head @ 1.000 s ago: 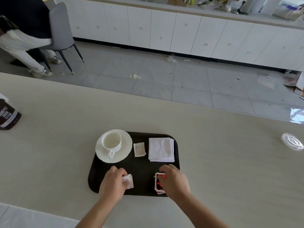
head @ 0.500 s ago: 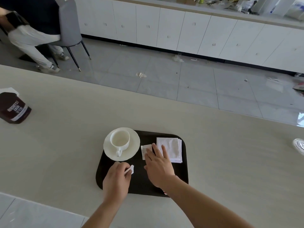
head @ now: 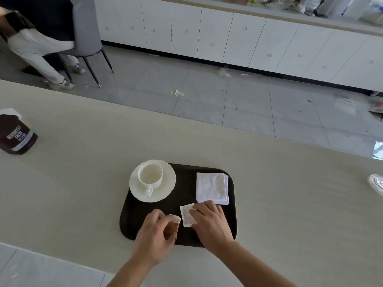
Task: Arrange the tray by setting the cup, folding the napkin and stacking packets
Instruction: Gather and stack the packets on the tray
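Black tray (head: 186,183) sits on beige surface (head: 83,183), near its front edge. Far-left corner of tray: white cup (head: 150,176), upright, empty, on white saucer (head: 165,189), handle pointing toward the camera. Saucer rim hangs a bit over tray's left edge. Far-right corner: white napkin (head: 211,188), folded into a square, lying flat, layers showing along its right side.

Both hands are over the near half of tray. Left hand (head: 152,235) grips brown packet (head: 171,227) w/ white top strip; fingers curled round it, packet tilted, sticking out to the right of the fist. Right hand (head: 209,222) has fingers bent over right edge of white packet (head: 186,216), thumb at its near corner, so it's pinching it. That packet is just beside the brown one, not touching as far as I can tell, and just short of the napkin's near edge. Whether it's lifted or flat on tray: can't tell.

Elsewhere on surface: dark brown cocoa pouch (head: 16,133) far left, clear round item (head: 376,184) at right edge, both well apart from tray. Beyond: grey tiled floor (head: 248,104) w/ bits of litter, white cabinets (head: 228,36), a person (head: 35,44) seated on grey chair (head: 87,27) at top left.
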A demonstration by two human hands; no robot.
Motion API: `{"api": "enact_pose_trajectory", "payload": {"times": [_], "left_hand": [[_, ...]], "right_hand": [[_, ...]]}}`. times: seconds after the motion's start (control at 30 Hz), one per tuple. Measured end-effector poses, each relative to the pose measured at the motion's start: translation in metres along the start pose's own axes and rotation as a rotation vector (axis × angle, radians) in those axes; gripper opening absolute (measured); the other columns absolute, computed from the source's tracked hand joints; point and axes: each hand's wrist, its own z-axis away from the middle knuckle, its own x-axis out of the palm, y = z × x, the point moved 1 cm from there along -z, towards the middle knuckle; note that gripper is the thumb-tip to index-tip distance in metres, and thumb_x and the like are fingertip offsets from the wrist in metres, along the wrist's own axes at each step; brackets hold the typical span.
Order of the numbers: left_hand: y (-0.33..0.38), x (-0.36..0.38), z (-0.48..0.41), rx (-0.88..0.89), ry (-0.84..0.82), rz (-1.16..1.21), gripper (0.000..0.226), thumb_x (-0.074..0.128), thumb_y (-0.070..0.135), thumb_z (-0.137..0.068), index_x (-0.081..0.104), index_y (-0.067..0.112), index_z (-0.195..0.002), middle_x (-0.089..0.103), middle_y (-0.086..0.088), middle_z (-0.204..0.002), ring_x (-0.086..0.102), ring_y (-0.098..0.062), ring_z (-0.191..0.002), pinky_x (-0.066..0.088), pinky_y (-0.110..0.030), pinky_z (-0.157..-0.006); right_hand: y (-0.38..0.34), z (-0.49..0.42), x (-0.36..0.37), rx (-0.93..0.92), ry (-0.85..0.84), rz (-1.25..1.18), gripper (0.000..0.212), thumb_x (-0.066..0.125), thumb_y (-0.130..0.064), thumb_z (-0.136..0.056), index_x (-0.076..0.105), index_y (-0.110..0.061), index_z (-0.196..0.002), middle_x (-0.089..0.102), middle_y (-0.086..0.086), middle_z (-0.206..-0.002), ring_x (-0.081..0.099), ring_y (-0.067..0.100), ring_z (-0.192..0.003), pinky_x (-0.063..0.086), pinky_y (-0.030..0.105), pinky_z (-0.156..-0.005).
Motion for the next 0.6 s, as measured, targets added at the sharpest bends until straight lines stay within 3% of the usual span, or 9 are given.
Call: {"api": "enact_pose_trajectory", "payload": {"times": [0.07,0.13,0.23,0.3,0.4,0.47,0.53,0.6], "left_hand": [[-0.003,-0.002,-0.002,-0.026,-0.022,-0.022,0.048,0.077,0.037,-0.07,0.062,0.031,-0.116,0.044,0.01,-0.103,0.046,-0.005,-0.095,0.051,-0.019,-0.068],[-0.003,-0.003,-0.006,-0.042,-0.05,-0.045,0.053,0.077,0.04,-0.072,0.06,0.03,-0.121,0.043,0.009,-0.106,0.046,-0.006,-0.099,0.051,-0.02,-0.075],[-0.001,-0.003,-0.011,-0.055,-0.07,-0.076,0.061,0.077,0.043,-0.073,0.056,0.028,-0.128,0.042,0.008,-0.109,0.047,-0.006,-0.101,0.051,-0.021,-0.077],[-0.001,-0.003,-0.013,-0.079,-0.072,-0.077,0.064,0.077,0.044,-0.072,0.054,0.028,-0.13,0.043,0.008,-0.11,0.048,-0.007,-0.102,0.051,-0.021,-0.078],[-0.004,-0.001,-0.011,-0.105,-0.067,-0.079,0.065,0.077,0.047,-0.071,0.054,0.028,-0.129,0.041,0.009,-0.109,0.048,-0.006,-0.099,0.049,-0.019,-0.078],[-0.003,0.001,-0.011,-0.126,-0.067,-0.089,0.065,0.075,0.05,-0.072,0.053,0.029,-0.13,0.039,0.01,-0.108,0.048,-0.005,-0.097,0.05,-0.018,-0.076],[-0.002,0.004,-0.01,-0.144,-0.061,-0.107,0.065,0.073,0.053,-0.074,0.051,0.029,-0.131,0.039,0.011,-0.107,0.049,-0.004,-0.095,0.05,-0.017,-0.075],[-0.001,0.007,-0.009,-0.156,-0.05,-0.097,0.066,0.072,0.053,-0.074,0.051,0.029,-0.132,0.04,0.011,-0.105,0.05,-0.004,-0.093,0.051,-0.018,-0.073]], "right_hand": [[-0.003,-0.006,-0.001,-0.03,-0.074,0.043,0.046,0.078,-0.025,-0.073,0.064,-0.025,-0.117,0.061,-0.006,-0.126,0.053,0.023,-0.11,0.051,0.035,-0.089],[-0.004,-0.014,0.0,-0.057,-0.158,0.117,0.063,0.074,-0.023,-0.081,0.048,-0.022,-0.138,0.049,-0.001,-0.143,0.044,0.027,-0.124,0.042,0.04,-0.1],[-0.006,-0.023,0.001,-0.078,-0.194,0.205,0.071,0.068,-0.017,-0.084,0.033,-0.016,-0.147,0.047,0.006,-0.14,0.036,0.031,-0.127,0.035,0.043,-0.103],[-0.007,-0.025,-0.001,-0.095,-0.165,0.223,0.065,0.068,-0.015,-0.082,0.04,-0.013,-0.141,0.052,0.008,-0.128,0.04,0.031,-0.121,0.037,0.043,-0.1],[-0.004,-0.02,-0.002,-0.082,-0.086,0.118,0.03,0.065,-0.018,-0.085,0.06,-0.019,-0.114,0.06,0.0,-0.107,0.048,0.025,-0.105,0.044,0.036,-0.089],[-0.001,-0.017,-0.004,0.016,-0.031,-0.055,0.014,0.062,-0.024,-0.088,0.064,-0.025,-0.101,0.06,-0.007,-0.098,0.053,0.017,-0.093,0.046,0.026,-0.075],[0.0,-0.015,-0.006,0.166,0.034,-0.206,0.005,0.061,-0.026,-0.09,0.065,-0.027,-0.093,0.057,-0.011,-0.092,0.053,0.01,-0.078,0.039,0.016,-0.059],[0.0,-0.012,-0.006,0.214,0.101,-0.269,0.003,0.068,-0.02,-0.087,0.067,-0.022,-0.087,0.055,-0.008,-0.089,0.053,0.009,-0.071,0.035,0.012,-0.056]]}}
